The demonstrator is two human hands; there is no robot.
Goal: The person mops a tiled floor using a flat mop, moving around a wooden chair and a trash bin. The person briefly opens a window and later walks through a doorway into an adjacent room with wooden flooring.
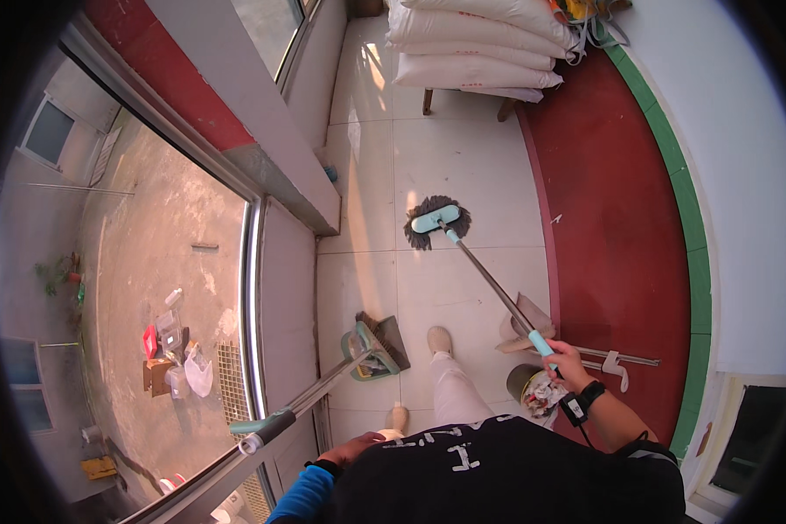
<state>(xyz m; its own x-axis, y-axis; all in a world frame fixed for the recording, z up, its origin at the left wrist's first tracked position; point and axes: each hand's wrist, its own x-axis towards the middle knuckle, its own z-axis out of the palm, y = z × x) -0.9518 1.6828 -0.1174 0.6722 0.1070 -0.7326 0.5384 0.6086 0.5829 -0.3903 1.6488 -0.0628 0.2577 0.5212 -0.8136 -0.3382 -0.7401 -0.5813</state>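
My right hand [565,363] grips the light-blue end of the handle of a mop [494,283]. Its metal pole slants forward and left to a flat light-blue head [435,219] with a dark grey fringe, which lies on the pale tiled floor [468,157]. At my waist, my left hand [354,449] rests near the black shirt [498,471], its fingers partly hidden; I see nothing held in it. Closest to that hand are the handles of a green dustpan [393,340] and a broom [373,321], leaning by the window wall.
Stacked white sacks [471,46] sit on a wooden-legged stand ahead. By my right leg are a bin [537,390] holding waste and a beige dustpan [517,321]. A red floor strip [616,183] runs along the right wall. Left, a window [252,295] faces a yard with scattered containers.
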